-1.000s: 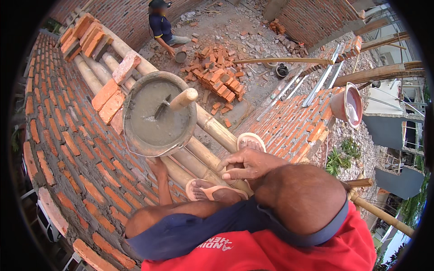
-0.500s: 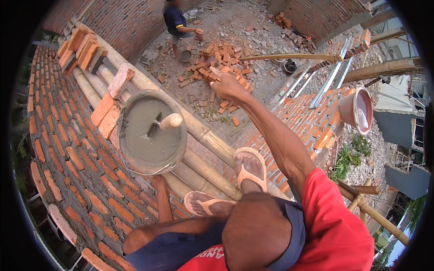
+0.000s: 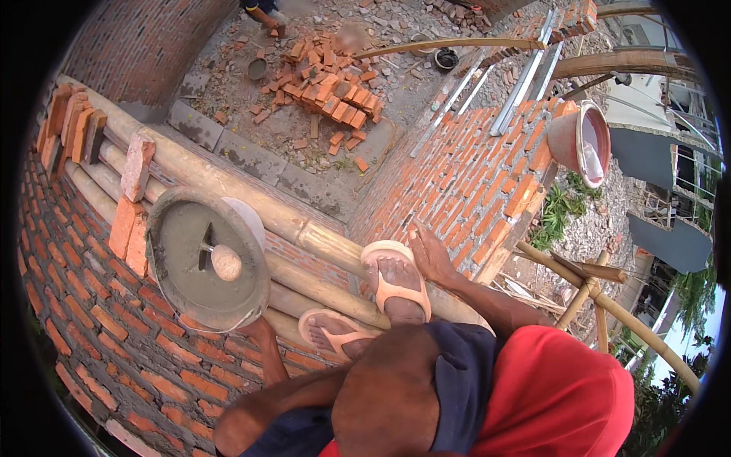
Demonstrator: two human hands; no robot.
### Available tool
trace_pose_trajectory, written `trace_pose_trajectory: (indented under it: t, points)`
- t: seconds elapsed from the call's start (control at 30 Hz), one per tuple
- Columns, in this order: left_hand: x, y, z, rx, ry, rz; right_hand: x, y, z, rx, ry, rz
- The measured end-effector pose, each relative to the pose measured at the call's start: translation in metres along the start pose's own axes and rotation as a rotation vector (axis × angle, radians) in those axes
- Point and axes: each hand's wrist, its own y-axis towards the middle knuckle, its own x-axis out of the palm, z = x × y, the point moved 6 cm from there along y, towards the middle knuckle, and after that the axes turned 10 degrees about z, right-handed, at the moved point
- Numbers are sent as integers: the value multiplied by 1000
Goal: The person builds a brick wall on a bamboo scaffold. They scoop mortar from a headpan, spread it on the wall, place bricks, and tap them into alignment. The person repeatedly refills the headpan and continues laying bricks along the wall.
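Fingers (image 3: pixel 419 242) of my right hand (image 3: pixel 431 257) lie flat and together, palm pressed on the edge of the brick wall (image 3: pixel 464 171) just beside my sandalled foot (image 3: pixel 396 286); it grips nothing. From there the right forearm runs back down toward my red shirt (image 3: pixel 556 396). I see my left arm drop straight below the mortar pan (image 3: pixel 204 263), and the left hand (image 3: pixel 256 329) sits at the pan's near rim, touching it from beneath; whether it is clasped or spread I cannot tell. The pan rests on the bamboo poles (image 3: pixel 304 228), whose long axis slants from upper left to lower right. A trowel (image 3: pixel 217 257) stands in the grey mortar, round handle pointing up at me. The pan is well left of my right hand, both feet between them.
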Motion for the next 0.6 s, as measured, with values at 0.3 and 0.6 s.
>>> trace_pose_trajectory:
  t: [0.3, 0.6]
  points:
    - [-16, -1, 12, 42, 98, 16, -1, -110, 87, 246, -191, 154]
    - [-25, 2, 20, 99, 138, -22, -5, -114, 88, 73, -215, 238]
